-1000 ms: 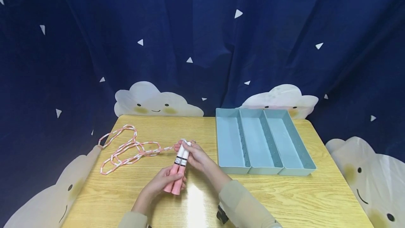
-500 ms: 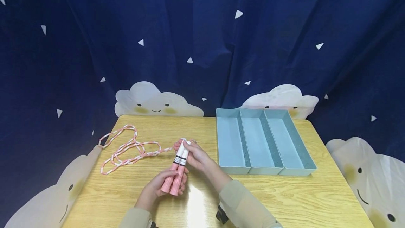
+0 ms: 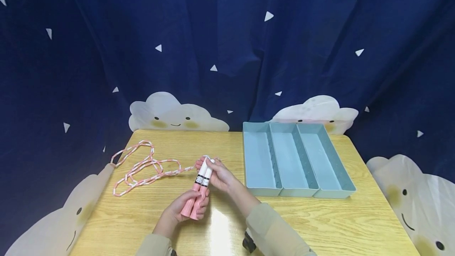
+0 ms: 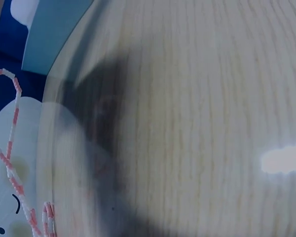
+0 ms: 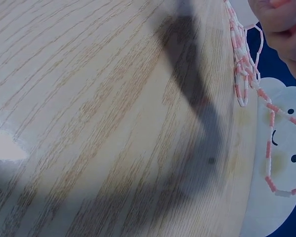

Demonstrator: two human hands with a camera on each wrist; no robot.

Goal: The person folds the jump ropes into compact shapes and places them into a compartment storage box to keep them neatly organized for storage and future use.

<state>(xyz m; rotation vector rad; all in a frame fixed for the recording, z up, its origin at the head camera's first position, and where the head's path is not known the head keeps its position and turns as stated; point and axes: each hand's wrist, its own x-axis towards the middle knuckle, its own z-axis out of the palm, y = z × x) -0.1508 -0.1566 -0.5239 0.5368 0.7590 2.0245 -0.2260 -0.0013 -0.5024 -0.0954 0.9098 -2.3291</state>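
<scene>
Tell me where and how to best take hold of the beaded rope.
Probably pinch the bunched strands between the loose loops and the right hand, coming from above: they run close together there and nothing covers them, while the loops spread wide.

Head camera mounted high, facing forward and down, taking in bench (image 3: 320, 224) and curtain (image 3: 227, 31). Both wrist cameras sit close above the bench; all three views share the jump rope (image 3: 162, 174).

Seemingly narrow gap, right hand (image 3: 221, 175) to trays (image 3: 291, 157)
</scene>
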